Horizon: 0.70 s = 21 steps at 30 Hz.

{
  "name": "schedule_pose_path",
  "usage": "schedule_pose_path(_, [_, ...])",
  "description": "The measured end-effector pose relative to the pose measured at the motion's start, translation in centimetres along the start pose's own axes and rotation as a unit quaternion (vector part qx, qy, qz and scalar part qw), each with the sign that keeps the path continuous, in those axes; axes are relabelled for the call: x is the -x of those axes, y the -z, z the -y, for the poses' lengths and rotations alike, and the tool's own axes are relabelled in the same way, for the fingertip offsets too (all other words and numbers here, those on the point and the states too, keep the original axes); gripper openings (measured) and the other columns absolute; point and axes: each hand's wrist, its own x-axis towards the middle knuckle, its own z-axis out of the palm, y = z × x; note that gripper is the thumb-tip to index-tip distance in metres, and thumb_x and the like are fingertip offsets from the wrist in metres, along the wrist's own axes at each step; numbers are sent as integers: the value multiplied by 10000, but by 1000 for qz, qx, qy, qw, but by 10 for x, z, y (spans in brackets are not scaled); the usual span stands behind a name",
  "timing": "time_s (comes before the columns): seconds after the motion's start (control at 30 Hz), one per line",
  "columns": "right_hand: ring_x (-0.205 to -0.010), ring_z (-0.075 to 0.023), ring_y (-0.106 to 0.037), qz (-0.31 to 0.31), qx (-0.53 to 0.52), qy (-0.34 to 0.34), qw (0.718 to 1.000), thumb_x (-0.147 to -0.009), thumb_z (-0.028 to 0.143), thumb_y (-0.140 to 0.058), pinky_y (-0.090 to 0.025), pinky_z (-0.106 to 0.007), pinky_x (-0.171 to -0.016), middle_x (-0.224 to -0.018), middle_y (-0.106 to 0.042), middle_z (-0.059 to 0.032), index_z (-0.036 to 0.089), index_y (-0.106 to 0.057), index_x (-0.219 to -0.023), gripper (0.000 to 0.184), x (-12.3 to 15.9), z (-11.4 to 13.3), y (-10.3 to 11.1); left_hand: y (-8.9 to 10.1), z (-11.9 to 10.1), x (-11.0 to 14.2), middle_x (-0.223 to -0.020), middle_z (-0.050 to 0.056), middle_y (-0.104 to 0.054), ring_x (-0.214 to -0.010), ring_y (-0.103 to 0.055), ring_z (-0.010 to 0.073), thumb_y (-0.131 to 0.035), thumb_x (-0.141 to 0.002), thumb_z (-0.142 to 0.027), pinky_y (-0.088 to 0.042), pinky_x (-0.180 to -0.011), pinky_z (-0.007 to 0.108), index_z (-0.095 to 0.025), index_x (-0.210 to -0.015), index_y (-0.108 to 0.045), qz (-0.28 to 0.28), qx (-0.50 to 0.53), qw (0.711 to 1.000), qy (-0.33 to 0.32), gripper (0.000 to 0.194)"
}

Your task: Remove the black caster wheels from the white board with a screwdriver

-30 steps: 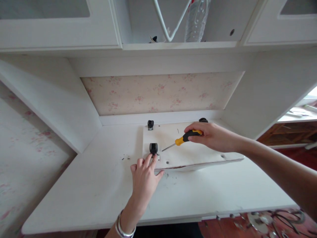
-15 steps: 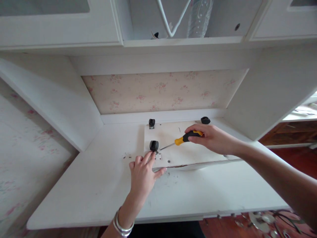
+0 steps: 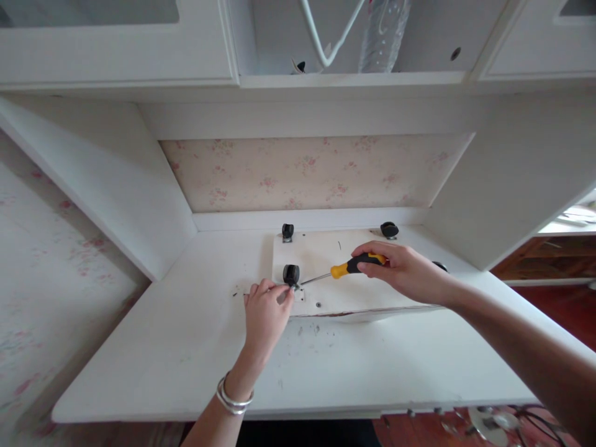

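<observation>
A white board (image 3: 344,295) lies on the desk top with black caster wheels on its upper face. My right hand (image 3: 395,267) is closed round the yellow and black handle of a screwdriver (image 3: 342,269). Its shaft points left, with the tip by the base of the near-left caster (image 3: 291,274). My left hand (image 3: 267,313) reaches that base from the front, thumb and forefinger pinched together against it. Whatever lies between those fingertips is too small to make out. Farther back stand a left caster (image 3: 287,232) and a right caster (image 3: 389,230). Another caster (image 3: 439,266) is partly hidden behind my right wrist.
Small dark bits (image 3: 235,294) lie on the white desk (image 3: 186,366) left of the board. Overhead is a cabinet shelf (image 3: 344,81) holding a clear plastic bottle (image 3: 384,37). Side panels (image 3: 516,174) flank the desk. Metal parts and cables (image 3: 493,422) are on the floor, front right.
My left hand's thumb has come up from the board's front edge to meet the forefinger at the caster base. The screwdriver tip stays close to the same caster. The view has shifted slightly.
</observation>
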Motion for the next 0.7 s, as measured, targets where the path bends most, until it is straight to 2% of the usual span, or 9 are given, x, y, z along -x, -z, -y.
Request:
schedule_pose_path(0.17, [-781,-202,-595,-4,-9,-8,1000,-902,548,-517,-460,-370,-714,-969,-686,-34,279,-649,-1133,378,2,-3,-2,-5,-4,-10,-868,47,-645,-887,-571,239,-608,-883,-360,-376,-765,357,-295,-873,-788,10,-22,1000,19,192])
schedule_pose_path(0.3, [-773,-191,-580,-11,-22,-20,999,-900,548,-530,-442,-349,-683,-1005,-681,-25,291,-645,-1138,369,5,-6,-5,-8,0,-19,-883,46,-652,-906,-577,248,-603,-881,-406,-370,-756,356,-309,-890,-796,49,-5,998,34,215])
schedule_pose_path(0.43, [-695,-174,-536,-20,-19,-27,999,-892,541,-538,-412,-330,-624,-924,-676,-14,288,-658,-1113,357,9,-9,-8,-7,1,-27,-894,47,-665,-948,-572,264,-611,-865,-451,-363,-773,364,-326,-899,-802,75,8,996,49,232])
schedule_pose_path(0.57, [-657,-167,-510,-27,-34,-32,999,-887,558,-536,-405,-319,-597,-854,-665,-8,291,-664,-1112,372,13,-11,-11,-7,-2,-32,-882,41,-667,-945,-565,250,-619,-857,-409,-356,-784,356,-309,-834,-800,76,17,996,40,208])
schedule_pose_path(0.7, [-663,-169,-507,-30,-44,-22,998,-893,565,-531,-412,-318,-599,-877,-658,-24,279,-664,-1102,377,17,-11,-15,-10,-3,-35,-880,32,-667,-961,-573,234,-598,-862,-380,-361,-813,348,-290,-803,-793,64,53,995,53,223])
